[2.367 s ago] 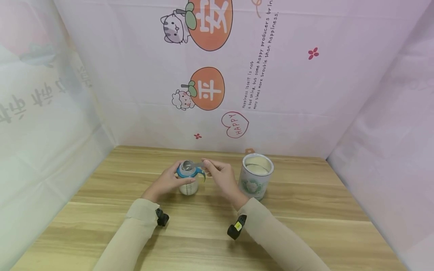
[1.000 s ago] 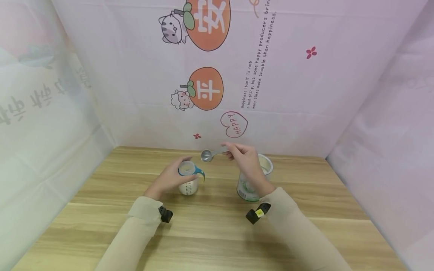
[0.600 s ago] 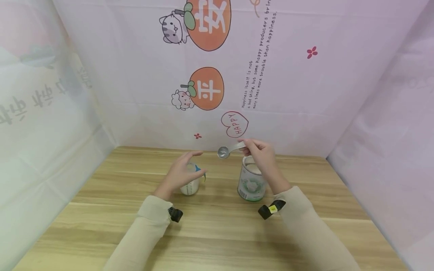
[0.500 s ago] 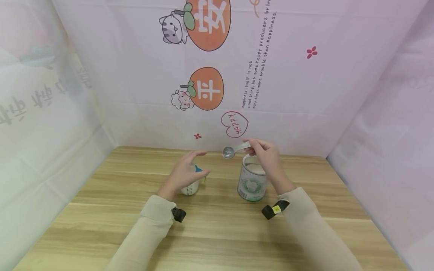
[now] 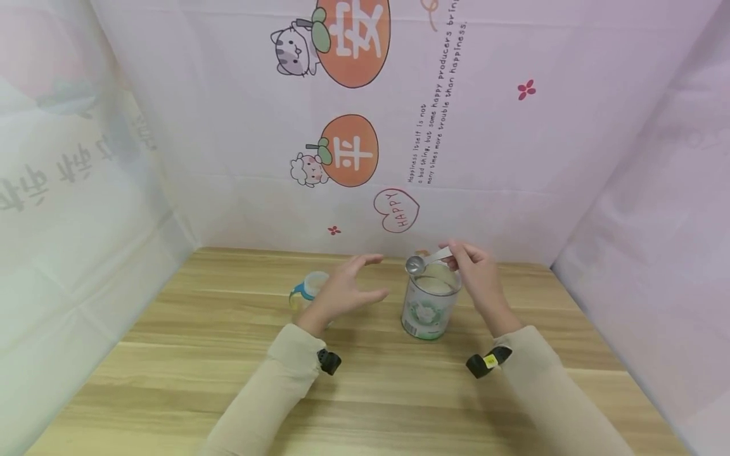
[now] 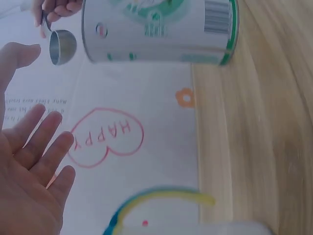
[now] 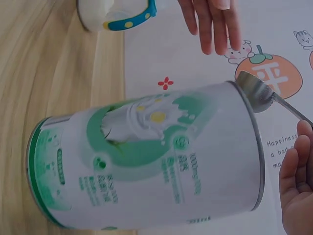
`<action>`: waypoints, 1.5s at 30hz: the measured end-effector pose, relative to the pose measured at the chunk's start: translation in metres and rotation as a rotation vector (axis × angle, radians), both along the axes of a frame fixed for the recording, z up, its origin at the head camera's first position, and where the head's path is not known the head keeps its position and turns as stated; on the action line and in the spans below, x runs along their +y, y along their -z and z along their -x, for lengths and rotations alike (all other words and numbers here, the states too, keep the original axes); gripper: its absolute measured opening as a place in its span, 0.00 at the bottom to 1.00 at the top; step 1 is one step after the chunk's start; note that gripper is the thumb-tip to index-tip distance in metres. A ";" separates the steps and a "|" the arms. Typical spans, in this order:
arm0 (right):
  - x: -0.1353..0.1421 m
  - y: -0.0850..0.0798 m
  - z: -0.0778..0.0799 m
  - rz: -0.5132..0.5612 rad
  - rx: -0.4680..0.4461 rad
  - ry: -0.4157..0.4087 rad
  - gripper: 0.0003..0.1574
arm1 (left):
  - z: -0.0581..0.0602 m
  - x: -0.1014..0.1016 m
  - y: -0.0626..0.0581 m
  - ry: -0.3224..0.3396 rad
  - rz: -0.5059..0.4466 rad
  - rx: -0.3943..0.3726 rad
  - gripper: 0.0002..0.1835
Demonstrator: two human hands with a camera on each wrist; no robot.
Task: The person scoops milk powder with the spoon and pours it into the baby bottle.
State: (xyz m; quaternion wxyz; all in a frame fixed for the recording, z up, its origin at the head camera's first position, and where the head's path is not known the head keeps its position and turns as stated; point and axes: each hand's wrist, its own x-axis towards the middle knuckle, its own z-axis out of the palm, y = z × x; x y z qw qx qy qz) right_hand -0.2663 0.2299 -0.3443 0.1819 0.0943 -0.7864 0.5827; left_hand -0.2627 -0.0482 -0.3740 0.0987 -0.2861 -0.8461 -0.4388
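Observation:
My left hand [image 5: 348, 288], fingers spread and thumb apart, hovers between the baby bottle and the can, holding nothing. Behind its wrist stands the bottle [image 5: 315, 283], its lower part hidden, with a blue-and-yellow handle [image 5: 297, 292] pointing left. To the right is an uncovered milk powder can [image 5: 426, 311], white and green, with pale powder inside. The thumb and fingers of my right hand [image 5: 476, 272] pinch the handle of a metal measuring spoon [image 7: 257, 92]. Its bowl overlaps the can's left rim in the head view; in the right wrist view it is right at the rim.
Bottle and can stand on a wood-grain table [image 5: 388, 392]. Pale printed cloth [image 5: 485, 158] rises behind the table and on both sides. A black wrist camera [image 5: 329, 361] is strapped to the left sleeve, another [image 5: 488, 361] to the right.
The right hand has carried the spoon from the bottle's mouth rightward to the can. My left hand has let go of the bottle and moved right; the bottle's handle now points left instead of right.

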 end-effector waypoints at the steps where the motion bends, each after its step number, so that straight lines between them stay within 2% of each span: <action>1: 0.002 0.002 0.000 -0.002 0.009 0.007 0.30 | 0.000 0.004 0.001 0.012 -0.009 -0.011 0.38; 7: 0.012 0.011 -0.003 -0.016 0.068 0.059 0.28 | 0.002 0.024 0.014 0.038 -0.037 -0.101 0.42; 11: 0.015 0.013 -0.007 -0.053 0.062 0.093 0.26 | 0.003 0.036 0.024 0.034 -0.018 -0.132 0.47; 14: 0.018 0.015 -0.009 -0.113 0.048 0.102 0.26 | 0.003 0.043 0.027 0.035 -0.024 -0.170 0.49; 18: 0.022 0.020 -0.008 -0.206 0.076 0.113 0.25 | 0.004 0.055 0.032 0.050 -0.065 -0.235 0.50; 24: 0.022 0.029 -0.005 -0.318 0.229 0.135 0.18 | 0.011 0.073 0.043 0.077 -0.126 -0.279 0.51; 29: 0.019 0.032 -0.001 -0.442 0.448 0.154 0.10 | 0.022 0.087 0.053 0.084 -0.156 -0.258 0.53; 33: 0.015 0.032 0.001 -0.521 0.575 0.147 0.07 | 0.028 0.095 0.057 0.138 -0.222 -0.231 0.55; 38: 0.013 0.031 0.001 -0.578 0.646 0.118 0.07 | 0.030 0.100 0.059 0.190 -0.272 -0.232 0.56; 45: 0.012 0.031 0.000 -0.674 0.690 0.068 0.07 | 0.031 0.100 0.061 0.187 -0.272 -0.275 0.53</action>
